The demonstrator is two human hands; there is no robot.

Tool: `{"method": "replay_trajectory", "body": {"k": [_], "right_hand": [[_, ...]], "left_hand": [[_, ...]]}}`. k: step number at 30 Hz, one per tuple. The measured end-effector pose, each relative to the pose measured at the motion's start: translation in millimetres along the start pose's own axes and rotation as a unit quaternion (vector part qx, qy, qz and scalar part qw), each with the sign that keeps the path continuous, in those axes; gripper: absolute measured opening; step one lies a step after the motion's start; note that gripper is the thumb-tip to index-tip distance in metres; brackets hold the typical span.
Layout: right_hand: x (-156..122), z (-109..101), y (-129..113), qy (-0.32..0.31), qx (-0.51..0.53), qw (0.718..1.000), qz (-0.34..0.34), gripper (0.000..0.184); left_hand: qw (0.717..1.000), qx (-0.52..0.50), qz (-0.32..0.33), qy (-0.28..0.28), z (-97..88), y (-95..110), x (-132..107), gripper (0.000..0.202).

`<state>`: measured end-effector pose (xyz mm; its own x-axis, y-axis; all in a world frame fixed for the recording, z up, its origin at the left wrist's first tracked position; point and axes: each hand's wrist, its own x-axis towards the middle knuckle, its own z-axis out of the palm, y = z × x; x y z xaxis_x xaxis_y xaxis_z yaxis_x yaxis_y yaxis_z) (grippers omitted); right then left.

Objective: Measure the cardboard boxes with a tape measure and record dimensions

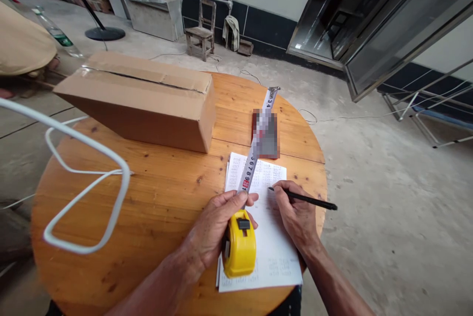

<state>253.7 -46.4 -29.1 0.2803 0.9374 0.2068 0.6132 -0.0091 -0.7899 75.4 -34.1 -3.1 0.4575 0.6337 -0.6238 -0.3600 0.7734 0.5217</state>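
My left hand [212, 225] is closed on a yellow tape measure [242, 247], with the thumb pressing the blade just beyond its case. The pulled-out blade [250, 168] slants away over the paper, its metal hook at the far end. It crosses above a small blurred-out item with a reddish edge [271, 139]. In my right hand [295, 212] a black pen [312, 200] is pinched, its tip at or just above the paper. That stack of white sheets [271, 237] carries columns of writing and lies under both hands.
A closed cardboard box [148, 104] stands on the round wooden table [166, 178], left of the tape blade. A bent white tube frame [118, 178] reaches over the table's left side. Beyond are a small wooden chair [201, 30], a plastic bottle [59, 35] and a drying rack [414, 109].
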Motion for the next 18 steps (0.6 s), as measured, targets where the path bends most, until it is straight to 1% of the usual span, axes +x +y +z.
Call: {"method": "replay_trajectory", "body": {"k": [5, 11, 18], "right_hand": [[1.2, -3.2, 4.1, 0.021, 0.033, 0.999, 0.033, 0.017], [1.4, -1.8, 6.9, 0.016, 0.059, 0.997, 0.053, 0.017], [2.2, -2.7, 4.4, -0.015, 0.054, 0.997, 0.044, 0.018]], "left_hand": [[1.0, 0.007, -0.005, 0.009, 2.3, 1.7, -0.5, 0.041], [1.0, 0.012, -0.007, 0.01, 1.3, 0.6, -0.4, 0.044], [1.0, 0.026, 0.004, 0.013, 6.3, 2.5, -5.4, 0.037]]}}
